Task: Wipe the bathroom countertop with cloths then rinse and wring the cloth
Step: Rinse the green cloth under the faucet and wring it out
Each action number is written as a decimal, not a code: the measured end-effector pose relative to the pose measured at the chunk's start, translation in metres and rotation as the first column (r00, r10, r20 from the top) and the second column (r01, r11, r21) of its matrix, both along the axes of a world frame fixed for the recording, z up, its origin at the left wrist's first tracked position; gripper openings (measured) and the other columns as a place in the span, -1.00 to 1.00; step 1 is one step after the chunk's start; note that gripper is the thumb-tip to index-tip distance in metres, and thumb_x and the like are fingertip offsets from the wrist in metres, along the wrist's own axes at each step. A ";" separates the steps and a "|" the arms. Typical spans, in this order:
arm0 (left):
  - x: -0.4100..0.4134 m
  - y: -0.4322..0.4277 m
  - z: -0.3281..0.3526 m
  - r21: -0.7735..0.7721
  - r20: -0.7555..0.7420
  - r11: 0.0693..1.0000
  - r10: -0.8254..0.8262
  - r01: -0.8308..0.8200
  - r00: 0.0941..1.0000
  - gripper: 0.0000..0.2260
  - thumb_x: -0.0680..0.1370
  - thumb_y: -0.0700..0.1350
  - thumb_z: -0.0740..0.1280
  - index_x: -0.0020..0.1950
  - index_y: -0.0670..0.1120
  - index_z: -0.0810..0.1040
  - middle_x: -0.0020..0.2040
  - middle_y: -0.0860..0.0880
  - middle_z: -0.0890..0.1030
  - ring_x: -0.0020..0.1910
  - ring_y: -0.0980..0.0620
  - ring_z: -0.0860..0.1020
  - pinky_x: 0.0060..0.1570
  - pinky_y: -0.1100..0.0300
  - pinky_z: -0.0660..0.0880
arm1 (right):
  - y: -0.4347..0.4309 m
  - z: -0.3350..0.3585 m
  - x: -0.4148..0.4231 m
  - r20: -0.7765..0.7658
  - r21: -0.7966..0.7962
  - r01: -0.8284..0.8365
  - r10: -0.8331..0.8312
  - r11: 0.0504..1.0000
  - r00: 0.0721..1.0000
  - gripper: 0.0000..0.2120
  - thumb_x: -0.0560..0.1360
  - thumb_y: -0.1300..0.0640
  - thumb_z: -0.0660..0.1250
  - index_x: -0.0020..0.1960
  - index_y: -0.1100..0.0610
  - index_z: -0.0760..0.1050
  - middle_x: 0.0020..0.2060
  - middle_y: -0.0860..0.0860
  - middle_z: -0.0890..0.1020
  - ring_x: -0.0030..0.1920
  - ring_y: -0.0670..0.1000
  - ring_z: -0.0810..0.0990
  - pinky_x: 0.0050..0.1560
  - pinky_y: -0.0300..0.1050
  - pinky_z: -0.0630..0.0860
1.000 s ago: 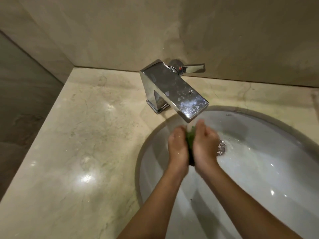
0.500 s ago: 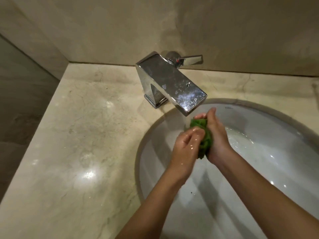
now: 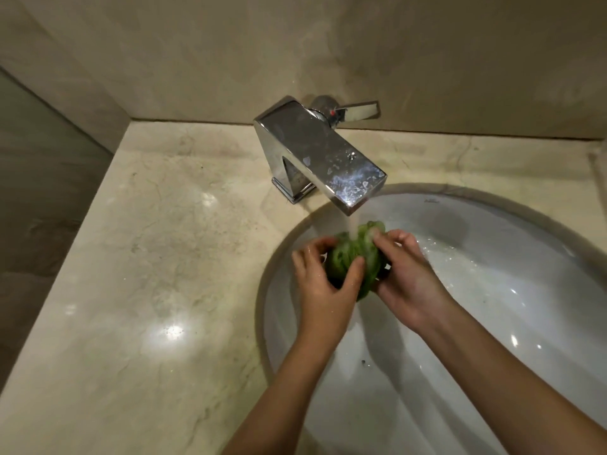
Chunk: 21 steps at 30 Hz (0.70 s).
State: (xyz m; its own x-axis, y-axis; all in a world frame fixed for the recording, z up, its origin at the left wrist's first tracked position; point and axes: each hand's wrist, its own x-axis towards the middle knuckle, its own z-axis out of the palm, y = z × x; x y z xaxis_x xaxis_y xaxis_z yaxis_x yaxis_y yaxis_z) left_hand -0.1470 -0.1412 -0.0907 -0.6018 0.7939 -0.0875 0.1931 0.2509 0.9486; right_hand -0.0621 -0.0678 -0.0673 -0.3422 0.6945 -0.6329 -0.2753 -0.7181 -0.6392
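Fingers of the left hand (image 3: 323, 284) curl round the bunched green cloth (image 3: 348, 257); the right hand (image 3: 407, 277) grips its other side. Water (image 3: 353, 224) falls onto the cloth just above both hands from the tap (image 3: 322, 159). Below them lies the sink (image 3: 492, 290), with the counter (image 3: 147, 274) beyond the left hand.

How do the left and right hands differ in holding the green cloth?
The left hand grips the green cloth from its left, thumb across the near face; the right hand grips from the right, fingers pinching the top. Both hold it under the running faucet.
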 end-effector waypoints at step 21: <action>0.020 0.050 0.027 -0.057 0.581 0.961 0.252 -0.271 0.774 -0.65 0.64 -0.12 0.13 -0.36 -0.05 0.34 -0.52 0.11 0.39 -0.50 0.16 0.37 -0.48 0.25 0.30 | 0.010 -0.004 -0.021 0.479 0.193 -0.007 -0.088 0.981 0.873 -0.67 0.50 -0.15 0.25 -0.13 0.13 0.51 -0.20 0.11 0.62 -0.14 0.12 0.62 -0.01 0.17 0.57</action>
State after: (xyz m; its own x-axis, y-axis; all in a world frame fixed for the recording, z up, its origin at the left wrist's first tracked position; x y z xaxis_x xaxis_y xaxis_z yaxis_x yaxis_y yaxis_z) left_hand -0.1274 -0.0914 -0.0636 -0.6303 0.6210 -0.4659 -0.4621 0.1821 0.8679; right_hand -0.0827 -0.0579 -0.0713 0.0047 0.8204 -0.5718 0.0757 -0.5704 -0.8179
